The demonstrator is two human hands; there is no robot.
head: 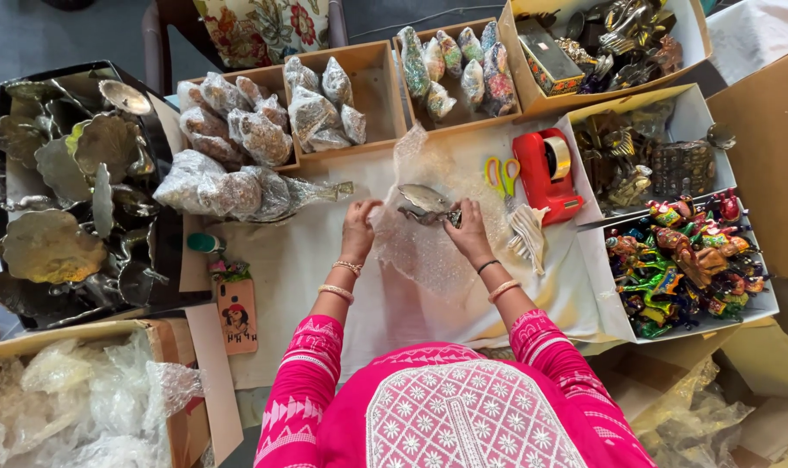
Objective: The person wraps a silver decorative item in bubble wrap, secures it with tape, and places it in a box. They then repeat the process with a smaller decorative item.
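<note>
A small metal leaf-shaped ornament [424, 198] lies on a sheet of bubble wrap [429, 251] spread over the white cloth [299, 260]. My right hand [469, 230] grips the ornament's base at its right end. My left hand [358, 227] pinches the left edge of the bubble wrap, fingers closed on it. Both arms wear pink sleeves and bangles.
Wooden boxes [377, 87] hold bubble-wrapped items at the back. A red tape dispenser [546, 173] and yellow-green scissors [501, 175] sit right of my hands. White boxes at right hold colourful figurines [684, 260] and metalware [637, 160]. Metal leaf pieces [65, 199] fill a black box left; loose wrap [73, 407] below.
</note>
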